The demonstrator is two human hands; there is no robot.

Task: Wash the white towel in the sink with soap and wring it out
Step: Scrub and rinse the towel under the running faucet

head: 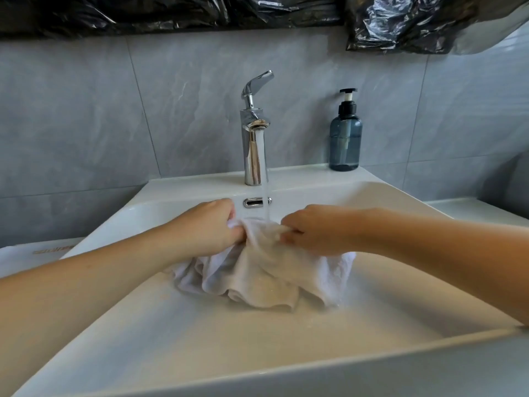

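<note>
The white towel (pixel 266 273) hangs bunched and wet over the middle of the white sink (pixel 200 348). My left hand (pixel 213 226) grips its upper left edge and my right hand (pixel 312 229) grips its upper right edge, a short stretch of cloth between them. Water runs from the chrome tap (pixel 253 133) straight down onto the towel between my hands. A blue-grey soap pump bottle (pixel 345 136) stands on the sink's back ledge to the right of the tap.
The tap lever is lifted. A chrome overflow slot (pixel 253 202) sits in the back wall of the basin. Grey tiles rise behind, with black plastic sheeting (pixel 171 12) along the top. White counter surfaces flank the sink on both sides.
</note>
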